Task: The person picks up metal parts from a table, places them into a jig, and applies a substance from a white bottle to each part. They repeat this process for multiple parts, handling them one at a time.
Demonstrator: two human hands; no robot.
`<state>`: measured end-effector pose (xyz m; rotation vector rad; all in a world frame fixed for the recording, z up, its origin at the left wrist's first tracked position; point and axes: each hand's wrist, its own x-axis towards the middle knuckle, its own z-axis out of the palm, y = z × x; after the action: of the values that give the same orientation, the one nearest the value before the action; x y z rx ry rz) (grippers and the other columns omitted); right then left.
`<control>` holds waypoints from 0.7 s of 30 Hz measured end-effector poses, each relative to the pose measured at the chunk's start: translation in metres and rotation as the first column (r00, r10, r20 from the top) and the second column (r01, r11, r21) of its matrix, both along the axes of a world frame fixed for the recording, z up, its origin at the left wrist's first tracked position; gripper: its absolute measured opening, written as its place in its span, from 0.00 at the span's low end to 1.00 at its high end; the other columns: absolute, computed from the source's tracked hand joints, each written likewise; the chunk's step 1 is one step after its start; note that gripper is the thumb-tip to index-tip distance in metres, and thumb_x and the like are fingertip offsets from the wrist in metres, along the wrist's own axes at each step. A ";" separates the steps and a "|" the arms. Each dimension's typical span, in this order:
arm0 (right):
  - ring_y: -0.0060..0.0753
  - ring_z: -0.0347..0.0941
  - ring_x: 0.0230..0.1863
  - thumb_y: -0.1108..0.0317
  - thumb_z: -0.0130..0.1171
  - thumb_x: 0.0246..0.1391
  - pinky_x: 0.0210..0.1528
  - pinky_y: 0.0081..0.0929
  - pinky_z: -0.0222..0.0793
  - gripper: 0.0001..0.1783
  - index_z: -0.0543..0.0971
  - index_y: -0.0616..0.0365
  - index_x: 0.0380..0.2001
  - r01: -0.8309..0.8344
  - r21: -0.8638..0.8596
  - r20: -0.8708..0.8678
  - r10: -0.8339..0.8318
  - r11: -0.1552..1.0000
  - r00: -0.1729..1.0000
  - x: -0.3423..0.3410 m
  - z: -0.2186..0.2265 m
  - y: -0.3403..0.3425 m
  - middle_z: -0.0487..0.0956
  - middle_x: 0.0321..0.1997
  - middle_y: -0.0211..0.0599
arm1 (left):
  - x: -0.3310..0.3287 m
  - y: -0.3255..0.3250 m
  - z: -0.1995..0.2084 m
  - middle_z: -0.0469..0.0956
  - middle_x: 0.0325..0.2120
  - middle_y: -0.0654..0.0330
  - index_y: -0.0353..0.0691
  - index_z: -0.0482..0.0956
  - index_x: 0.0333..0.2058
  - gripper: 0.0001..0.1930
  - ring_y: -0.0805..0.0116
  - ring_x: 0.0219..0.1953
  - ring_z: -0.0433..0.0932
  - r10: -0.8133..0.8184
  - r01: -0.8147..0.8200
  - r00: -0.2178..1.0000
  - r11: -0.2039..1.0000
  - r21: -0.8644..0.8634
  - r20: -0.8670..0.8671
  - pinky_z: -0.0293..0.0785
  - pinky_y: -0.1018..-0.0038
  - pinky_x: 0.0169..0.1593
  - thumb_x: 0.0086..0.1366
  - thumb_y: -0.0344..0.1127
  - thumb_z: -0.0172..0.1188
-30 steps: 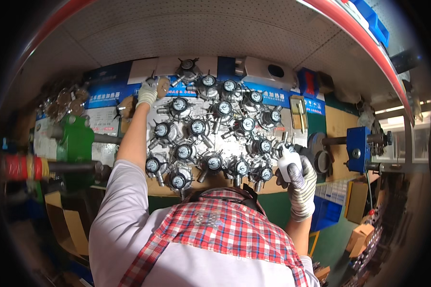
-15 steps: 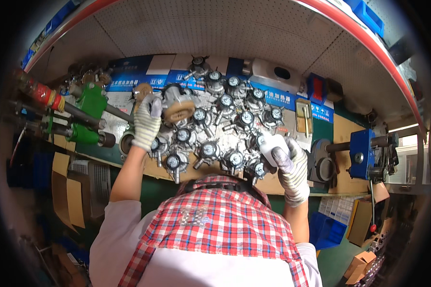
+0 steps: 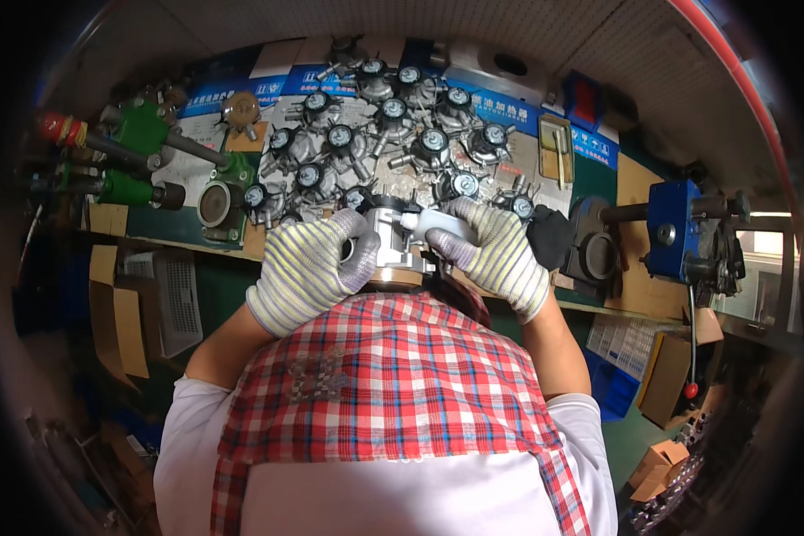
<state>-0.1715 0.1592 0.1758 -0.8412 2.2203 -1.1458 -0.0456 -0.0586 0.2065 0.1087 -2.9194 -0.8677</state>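
Note:
In front of my chest, my left hand, in a striped glove, is closed around the side of a silvery metal housing with a tan base. My right hand, gloved alike, grips a small white squeeze bottle. The bottle lies tilted, its narrow tip pointing left at the housing's upper part; whether it touches cannot be seen. Just beyond both hands stand several similar metal units with round black caps, spread over the bench. My fingers hide part of the housing.
A green clamp fixture stands at the left, and a blue press with a red-knobbed lever at the right. Further back are a tan disc part, a shallow tray and a silvery metal casing. A black cloth-like item lies by my right hand.
My left hand has brought the housing from the left of the bench to my chest. My right hand has moved the bottle inward, turning its tip toward the housing. The view has shifted.

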 end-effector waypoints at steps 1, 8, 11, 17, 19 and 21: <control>0.52 0.81 0.37 0.53 0.65 0.54 0.40 0.37 0.75 0.23 0.81 0.62 0.44 0.000 0.045 -0.030 0.001 0.999 1.000 -0.002 -0.007 -0.007 0.82 0.35 0.54 | -0.004 -0.006 -0.008 0.80 0.22 0.51 0.37 0.80 0.31 0.05 0.57 0.24 0.82 -0.009 0.009 1.000 1.000 0.011 0.023 0.76 0.69 0.28 0.58 0.31 0.62; 0.56 0.79 0.37 0.54 0.63 0.55 0.40 0.42 0.74 0.21 0.81 0.62 0.42 0.036 0.073 -0.149 -0.025 0.997 0.989 0.005 -0.022 -0.024 0.81 0.35 0.54 | -0.011 -0.017 -0.024 0.79 0.20 0.51 0.36 0.79 0.31 0.05 0.59 0.21 0.80 -0.066 0.062 0.996 0.995 0.075 0.053 0.74 0.70 0.26 0.58 0.31 0.62; 0.57 0.78 0.35 0.54 0.61 0.57 0.37 0.44 0.73 0.19 0.80 0.61 0.39 0.014 0.052 -0.269 0.000 0.999 0.963 0.009 -0.025 -0.023 0.81 0.32 0.52 | -0.012 -0.017 -0.023 0.78 0.19 0.50 0.36 0.79 0.30 0.05 0.59 0.20 0.80 -0.079 0.070 0.994 0.990 0.123 0.070 0.73 0.69 0.25 0.57 0.31 0.63; 0.56 0.78 0.36 0.54 0.61 0.57 0.38 0.44 0.74 0.20 0.80 0.62 0.41 0.023 0.078 -0.289 0.000 0.997 0.957 0.009 -0.022 -0.018 0.81 0.33 0.52 | -0.011 -0.017 -0.030 0.78 0.18 0.52 0.38 0.80 0.30 0.07 0.58 0.19 0.79 -0.077 0.072 0.997 0.983 0.170 0.020 0.73 0.67 0.24 0.59 0.36 0.63; 0.56 0.78 0.37 0.54 0.61 0.57 0.39 0.44 0.74 0.21 0.80 0.63 0.42 0.024 0.086 -0.289 0.002 0.996 0.957 0.010 -0.022 -0.018 0.81 0.33 0.52 | -0.011 -0.018 -0.031 0.79 0.17 0.53 0.40 0.80 0.30 0.08 0.58 0.18 0.79 -0.078 0.076 0.997 0.982 0.176 0.001 0.73 0.66 0.23 0.60 0.39 0.63; 0.56 0.78 0.37 0.54 0.61 0.56 0.39 0.43 0.74 0.21 0.80 0.63 0.42 0.014 0.101 -0.334 0.021 0.995 0.942 0.010 -0.027 -0.020 0.81 0.34 0.52 | -0.012 -0.017 -0.029 0.78 0.16 0.53 0.40 0.80 0.30 0.08 0.57 0.17 0.79 -0.077 0.072 0.997 0.980 0.185 0.018 0.72 0.66 0.22 0.60 0.38 0.63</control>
<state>-0.1613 0.1389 0.1485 -1.0623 2.5247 -0.9320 -0.0573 -0.0761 0.1776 0.0239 -2.8766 -1.1563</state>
